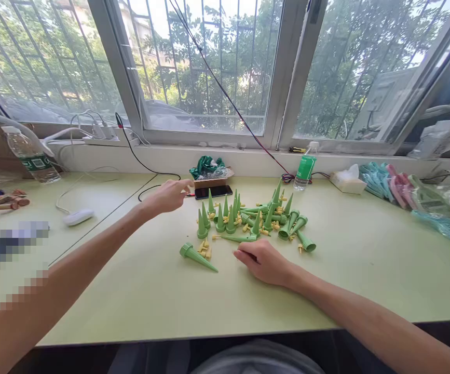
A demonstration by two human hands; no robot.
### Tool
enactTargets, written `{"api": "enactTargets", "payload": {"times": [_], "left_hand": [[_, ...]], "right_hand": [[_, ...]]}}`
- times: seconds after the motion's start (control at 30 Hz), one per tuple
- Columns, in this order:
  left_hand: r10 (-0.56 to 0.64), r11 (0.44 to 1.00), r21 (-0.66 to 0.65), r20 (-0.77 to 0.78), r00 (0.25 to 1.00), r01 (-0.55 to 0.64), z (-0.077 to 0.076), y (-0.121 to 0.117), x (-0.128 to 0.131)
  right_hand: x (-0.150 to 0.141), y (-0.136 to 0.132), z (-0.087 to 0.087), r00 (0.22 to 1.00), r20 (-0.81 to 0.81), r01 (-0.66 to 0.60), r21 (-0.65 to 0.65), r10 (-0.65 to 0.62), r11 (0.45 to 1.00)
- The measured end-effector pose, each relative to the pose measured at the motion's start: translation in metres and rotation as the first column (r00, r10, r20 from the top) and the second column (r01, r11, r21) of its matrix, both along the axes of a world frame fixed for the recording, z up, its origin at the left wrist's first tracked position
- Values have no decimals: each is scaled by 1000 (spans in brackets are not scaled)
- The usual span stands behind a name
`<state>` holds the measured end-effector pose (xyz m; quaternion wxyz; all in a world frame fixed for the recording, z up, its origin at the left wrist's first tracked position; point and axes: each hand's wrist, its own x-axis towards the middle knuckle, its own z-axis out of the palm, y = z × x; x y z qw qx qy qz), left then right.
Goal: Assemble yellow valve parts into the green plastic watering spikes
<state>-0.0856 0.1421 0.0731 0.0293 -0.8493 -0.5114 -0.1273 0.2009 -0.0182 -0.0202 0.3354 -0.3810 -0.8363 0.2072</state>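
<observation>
My left hand (170, 196) is stretched forward over the table, fingers extended and apart, with nothing visible in it. Just right of its fingertips lies a dark phone (213, 192), in front of a small open box (211, 183). My right hand (266, 262) rests on the tabletop, its fingers curled in and nothing showing between them. Right behind it lies a green plastic spike (240, 238). Beyond that is a cluster of green cone spikes (230, 221), some upright, others lying down, mixed with small yellow valve pieces (247, 227). A separate green spike (198, 256) lies nearer me, beside several yellow pieces (205, 249).
A water bottle (305, 169) and a tissue box (348, 182) stand at the back. Bagged coloured items (404, 187) lie at the right. On the left are a white mouse (78, 217), another bottle (33, 158) and cables. The table's front edge (193, 340) runs close to me.
</observation>
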Motion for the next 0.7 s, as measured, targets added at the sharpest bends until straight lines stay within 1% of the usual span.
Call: {"api": "enactTargets", "payload": {"times": [0.07, 0.13, 0.23, 0.37, 0.57, 0.7], "left_hand": [[-45, 999, 18, -1, 999, 45, -7, 29, 14], [-78, 997, 1, -19, 997, 78, -18, 51, 28], [-108, 994, -29, -55, 993, 107, -34, 70, 44], [-95, 995, -49, -85, 992, 91, -46, 80, 51], [-27, 999, -47, -101, 994, 23, -54, 89, 51], [-5, 998, -62, -93, 996, -1, -58, 89, 50]], "right_hand": [[0, 0, 0, 1000, 6, -2, -4, 2, 1000], [0, -1, 0, 1000, 12, -1, -6, 1, 1000], [0, 0, -1, 1000, 21, -1, -3, 1, 1000], [-1, 0, -3, 999, 36, -8, 9, 7, 1000], [-1, 0, -2, 999, 49, -25, 18, 24, 1000], [-1, 1, -3, 998, 53, -27, 23, 25, 999]]}}
